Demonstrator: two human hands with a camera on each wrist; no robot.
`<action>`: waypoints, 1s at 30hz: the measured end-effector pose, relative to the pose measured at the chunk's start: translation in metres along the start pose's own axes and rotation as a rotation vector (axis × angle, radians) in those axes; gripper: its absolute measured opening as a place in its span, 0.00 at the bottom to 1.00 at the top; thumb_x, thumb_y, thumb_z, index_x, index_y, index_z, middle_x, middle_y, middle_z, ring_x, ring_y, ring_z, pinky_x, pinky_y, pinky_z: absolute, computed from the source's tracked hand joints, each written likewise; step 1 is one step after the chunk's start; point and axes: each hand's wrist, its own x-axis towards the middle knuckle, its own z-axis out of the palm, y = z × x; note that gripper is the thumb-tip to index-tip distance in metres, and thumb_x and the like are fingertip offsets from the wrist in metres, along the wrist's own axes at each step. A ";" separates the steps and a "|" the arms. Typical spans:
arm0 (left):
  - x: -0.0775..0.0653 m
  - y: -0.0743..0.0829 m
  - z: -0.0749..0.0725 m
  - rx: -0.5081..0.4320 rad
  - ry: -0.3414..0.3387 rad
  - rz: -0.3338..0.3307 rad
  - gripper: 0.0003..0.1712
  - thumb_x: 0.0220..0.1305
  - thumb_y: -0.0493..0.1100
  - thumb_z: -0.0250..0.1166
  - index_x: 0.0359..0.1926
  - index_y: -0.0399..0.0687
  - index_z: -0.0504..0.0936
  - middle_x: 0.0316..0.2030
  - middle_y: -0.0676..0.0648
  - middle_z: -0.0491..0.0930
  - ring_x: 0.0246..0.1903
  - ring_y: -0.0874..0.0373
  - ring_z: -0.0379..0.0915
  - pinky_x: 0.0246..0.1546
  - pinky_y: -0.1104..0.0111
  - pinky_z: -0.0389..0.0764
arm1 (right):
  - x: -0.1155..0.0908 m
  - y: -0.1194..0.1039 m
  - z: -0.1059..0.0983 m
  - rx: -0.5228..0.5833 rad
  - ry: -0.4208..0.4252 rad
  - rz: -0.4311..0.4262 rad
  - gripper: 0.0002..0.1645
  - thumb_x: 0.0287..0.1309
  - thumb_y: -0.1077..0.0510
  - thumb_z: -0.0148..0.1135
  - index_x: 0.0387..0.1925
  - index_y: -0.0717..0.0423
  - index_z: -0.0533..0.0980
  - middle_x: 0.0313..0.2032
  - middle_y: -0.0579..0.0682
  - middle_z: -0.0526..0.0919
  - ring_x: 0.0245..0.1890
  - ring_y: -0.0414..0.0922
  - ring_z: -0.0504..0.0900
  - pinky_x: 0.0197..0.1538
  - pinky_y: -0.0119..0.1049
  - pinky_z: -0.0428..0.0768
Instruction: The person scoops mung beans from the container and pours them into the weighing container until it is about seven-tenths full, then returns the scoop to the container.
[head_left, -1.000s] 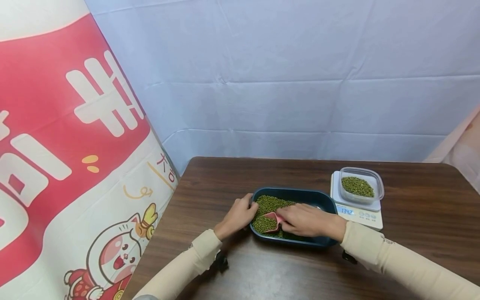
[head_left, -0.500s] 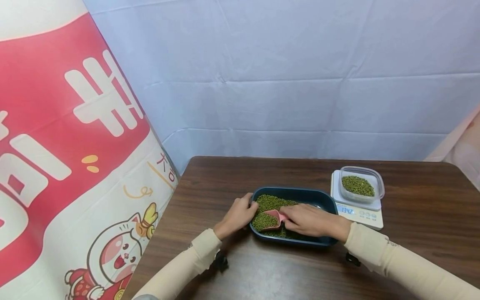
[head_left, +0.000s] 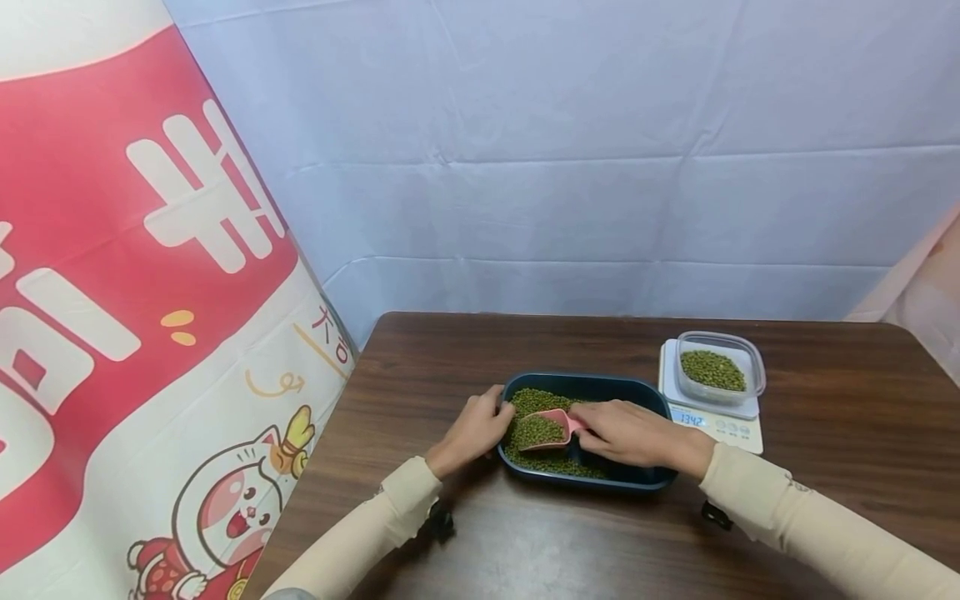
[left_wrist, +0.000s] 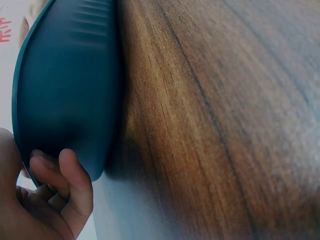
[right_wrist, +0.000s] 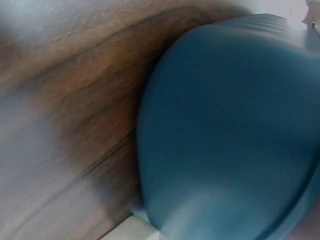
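Plainly, left hand point(head_left: 474, 427) curled, gripping one dark tray point(head_left: 624, 390), right hand point(head_left: 628, 432) closed round one pink scoop point(head_left: 567, 428) (green beans point(head_left: 540, 431) aboard)

Pink scoop point(head_left: 567, 426) in right fingers point(head_left: 591, 412)

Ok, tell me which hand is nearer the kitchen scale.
Right: the right hand holds the pink scoop at the tray, left of the kitchen scale; the left hand grips the tray's left end, farther off.

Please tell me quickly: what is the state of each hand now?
Left hand: gripping the tray at one end.
Right hand: gripping the pink scoop, loaded with green beans.
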 end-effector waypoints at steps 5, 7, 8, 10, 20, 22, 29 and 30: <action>-0.001 0.000 -0.001 0.004 -0.004 -0.002 0.28 0.74 0.49 0.45 0.70 0.44 0.62 0.13 0.45 0.75 0.05 0.53 0.70 0.05 0.64 0.76 | -0.003 0.002 -0.004 0.002 0.007 0.004 0.08 0.70 0.50 0.49 0.32 0.36 0.65 0.21 0.36 0.65 0.16 0.33 0.62 0.20 0.26 0.61; -0.001 0.001 -0.001 0.007 -0.007 -0.004 0.28 0.74 0.49 0.44 0.71 0.43 0.61 0.13 0.44 0.75 0.05 0.53 0.70 0.05 0.64 0.76 | -0.003 0.003 -0.005 0.000 0.015 0.006 0.08 0.69 0.51 0.50 0.31 0.37 0.65 0.21 0.37 0.65 0.16 0.33 0.62 0.19 0.26 0.61; -0.001 0.001 -0.001 0.009 -0.008 -0.006 0.29 0.74 0.49 0.44 0.71 0.43 0.61 0.13 0.44 0.75 0.05 0.53 0.71 0.05 0.64 0.76 | -0.004 0.004 -0.006 -0.003 0.018 0.008 0.08 0.69 0.51 0.50 0.31 0.37 0.65 0.21 0.37 0.65 0.16 0.33 0.62 0.19 0.26 0.60; -0.001 0.001 -0.001 0.013 -0.009 -0.007 0.29 0.74 0.49 0.44 0.71 0.43 0.61 0.13 0.44 0.75 0.05 0.52 0.71 0.05 0.64 0.77 | -0.004 0.004 -0.007 -0.009 0.026 0.011 0.08 0.68 0.52 0.51 0.31 0.37 0.64 0.21 0.37 0.64 0.16 0.33 0.62 0.19 0.25 0.60; -0.001 0.002 -0.001 -0.012 -0.017 0.004 0.27 0.74 0.48 0.44 0.70 0.43 0.62 0.14 0.46 0.74 0.07 0.49 0.71 0.06 0.62 0.77 | -0.009 0.006 -0.014 -0.018 0.065 0.004 0.09 0.66 0.55 0.52 0.32 0.37 0.64 0.21 0.36 0.64 0.16 0.32 0.60 0.19 0.25 0.59; 0.000 0.001 -0.001 -0.010 -0.016 0.002 0.28 0.74 0.48 0.44 0.70 0.43 0.62 0.13 0.45 0.74 0.06 0.50 0.71 0.06 0.62 0.77 | -0.011 0.006 -0.016 -0.016 0.070 0.003 0.08 0.66 0.55 0.52 0.32 0.37 0.65 0.21 0.36 0.65 0.16 0.32 0.61 0.20 0.25 0.59; -0.001 0.001 0.000 0.000 -0.010 0.005 0.29 0.75 0.48 0.44 0.71 0.41 0.60 0.12 0.45 0.73 0.06 0.50 0.71 0.05 0.63 0.76 | -0.019 0.008 -0.025 -0.010 0.081 0.023 0.08 0.64 0.56 0.53 0.33 0.37 0.66 0.22 0.36 0.65 0.17 0.32 0.62 0.20 0.25 0.61; -0.001 0.001 0.000 -0.001 -0.009 0.006 0.29 0.75 0.48 0.44 0.71 0.41 0.60 0.12 0.46 0.73 0.06 0.50 0.71 0.05 0.64 0.76 | -0.020 0.008 -0.026 -0.008 0.083 0.026 0.08 0.64 0.57 0.53 0.33 0.38 0.67 0.22 0.36 0.65 0.17 0.32 0.62 0.20 0.25 0.61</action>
